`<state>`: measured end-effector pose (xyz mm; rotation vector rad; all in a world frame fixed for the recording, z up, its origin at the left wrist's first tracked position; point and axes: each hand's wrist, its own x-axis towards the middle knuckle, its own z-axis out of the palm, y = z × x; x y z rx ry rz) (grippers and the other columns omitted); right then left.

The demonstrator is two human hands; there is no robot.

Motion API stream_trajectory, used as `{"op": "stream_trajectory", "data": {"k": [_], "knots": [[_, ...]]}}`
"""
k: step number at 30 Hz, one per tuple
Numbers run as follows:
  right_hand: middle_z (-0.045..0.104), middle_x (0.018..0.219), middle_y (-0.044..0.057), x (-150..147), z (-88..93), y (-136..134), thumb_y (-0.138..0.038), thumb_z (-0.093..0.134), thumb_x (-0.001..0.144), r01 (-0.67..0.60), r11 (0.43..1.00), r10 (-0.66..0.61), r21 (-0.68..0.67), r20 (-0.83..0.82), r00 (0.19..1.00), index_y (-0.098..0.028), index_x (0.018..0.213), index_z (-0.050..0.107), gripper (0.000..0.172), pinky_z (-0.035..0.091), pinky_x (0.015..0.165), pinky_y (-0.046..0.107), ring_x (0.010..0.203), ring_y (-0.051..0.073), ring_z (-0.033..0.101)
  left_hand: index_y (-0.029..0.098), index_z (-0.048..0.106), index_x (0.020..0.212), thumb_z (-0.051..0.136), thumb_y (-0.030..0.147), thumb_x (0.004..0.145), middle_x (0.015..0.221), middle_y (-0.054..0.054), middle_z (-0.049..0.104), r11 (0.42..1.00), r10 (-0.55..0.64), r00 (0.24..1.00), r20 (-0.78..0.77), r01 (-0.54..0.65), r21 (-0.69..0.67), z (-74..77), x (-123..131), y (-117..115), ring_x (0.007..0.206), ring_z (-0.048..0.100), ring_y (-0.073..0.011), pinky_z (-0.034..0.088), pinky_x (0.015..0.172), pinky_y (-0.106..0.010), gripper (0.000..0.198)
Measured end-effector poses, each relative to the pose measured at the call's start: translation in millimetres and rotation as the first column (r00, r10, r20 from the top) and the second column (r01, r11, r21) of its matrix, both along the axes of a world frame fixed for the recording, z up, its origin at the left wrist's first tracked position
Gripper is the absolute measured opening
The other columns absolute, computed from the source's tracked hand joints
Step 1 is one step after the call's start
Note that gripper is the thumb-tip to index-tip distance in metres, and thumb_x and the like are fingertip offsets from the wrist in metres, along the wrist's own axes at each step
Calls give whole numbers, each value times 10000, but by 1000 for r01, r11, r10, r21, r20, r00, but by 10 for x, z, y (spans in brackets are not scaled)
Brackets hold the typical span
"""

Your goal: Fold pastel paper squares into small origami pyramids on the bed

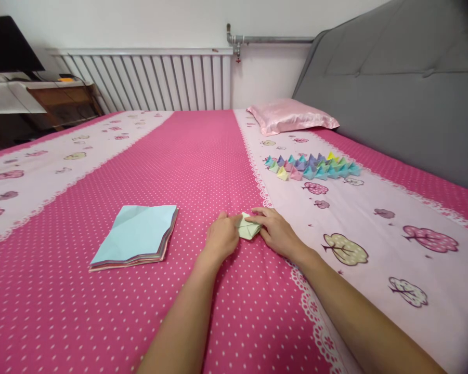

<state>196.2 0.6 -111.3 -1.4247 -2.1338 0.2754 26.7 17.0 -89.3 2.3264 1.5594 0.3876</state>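
A small pale green folded paper (249,228) lies on the pink dotted bedspread, between my two hands. My left hand (223,235) closes on its left edge, fingers curled and the fingertips partly hidden. On the other side my right hand (276,228) grips the right edge, with the thumb low and the fingers over the top. Creases and layered flaps show on the paper. To the left rests a stack of square coloured paper (136,234), light blue on top. Several small folded paper boats (312,167) in blue, purple, green, pink and yellow stand in rows at the right.
A pink satin pillow (292,115) lies at the far right, against a grey padded headboard (398,88). White radiator (148,78) and pipe (273,39) line the back wall. A desk (62,101) with a black monitor (11,45) stands at the far left.
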Motion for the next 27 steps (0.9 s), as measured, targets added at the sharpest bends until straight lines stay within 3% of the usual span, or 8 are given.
{"op": "stream_trajectory", "data": {"k": [3, 5, 9, 11, 13, 19, 23, 27], "knots": [[620, 1109, 80, -8, 13, 24, -76, 444, 792, 27, 999, -20, 40, -173, 985, -208, 986, 690, 340, 415, 916, 371, 1033, 209, 546, 160, 664, 1010, 390, 68, 768, 942, -108, 617, 1000, 0, 975, 221, 4, -18, -13, -45, 38, 929, 565, -216, 413, 821, -319, 377], [653, 1043, 54, -10, 33, 35, -116, 453, 808, 44, 998, -26, 43, -347, 937, -219, 937, 697, 294, 425, 904, 358, 982, 195, 579, 144, 680, 950, 405, -1, 694, 1012, -100, 633, 996, 17, 906, 422, 21, -85, 21, -72, 37, 973, 562, -202, 402, 867, -312, 402], [689, 872, 34, -24, 63, 41, -253, 513, 816, -10, 993, -71, -117, -668, 741, -188, 894, 678, 194, 475, 769, 338, 824, 199, 628, 147, 647, 1017, 503, -8, 647, 979, -83, 669, 919, 146, 610, 779, 209, -335, 142, -80, -33, 869, 613, -164, 448, 815, -293, 427], [690, 832, 37, -45, 77, 27, -321, 562, 792, -74, 978, -101, -193, -761, 641, -167, 890, 663, 209, 481, 731, 331, 778, 202, 634, 132, 643, 1025, 613, 55, 651, 974, -99, 674, 868, 200, 469, 860, 323, -378, 177, -57, -70, 861, 618, -161, 454, 812, -285, 383], [690, 838, 41, -75, 99, 3, -352, 604, 761, -138, 963, -117, -231, -820, 560, -160, 911, 645, 248, 483, 726, 323, 759, 195, 639, 117, 655, 994, 699, 140, 640, 986, -117, 674, 844, 286, 384, 878, 333, -421, 180, -25, -90, 838, 620, -158, 466, 772, -266, 358], [680, 786, 24, -146, 145, -51, -322, 645, 726, -177, 940, -175, -292, -856, 486, -187, 1065, 521, 385, 504, 693, 320, 669, 168, 647, 89, 696, 831, 712, 194, 665, 786, -89, 695, 766, 535, 334, 776, 194, -612, 148, 21, -86, 588, 583, -86, 441, 531, -173, 197], [623, 1036, 57, -147, 122, -42, -266, 658, 713, -106, 978, -93, -177, -837, 539, -246, 1219, 434, 554, 509, 767, 331, 864, 180, 631, 97, 696, 794, 688, 166, 689, 737, -67, 687, 728, 582, 326, 745, 199, -656, 174, 16, -87, 568, 584, -75, 452, 517, -159, 126], [535, 1189, 58, -122, 96, -22, -258, 649, 719, 32, 997, -80, -77, -773, 629, -288, 1201, 499, 505, 516, 709, 309, 932, 188, 580, 99, 690, 754, 686, 146, 687, 701, -55, 675, 719, 590, 327, 739, 205, -664, 199, 24, -102, 542, 574, -68, 461, 511, -157, 82]]}}
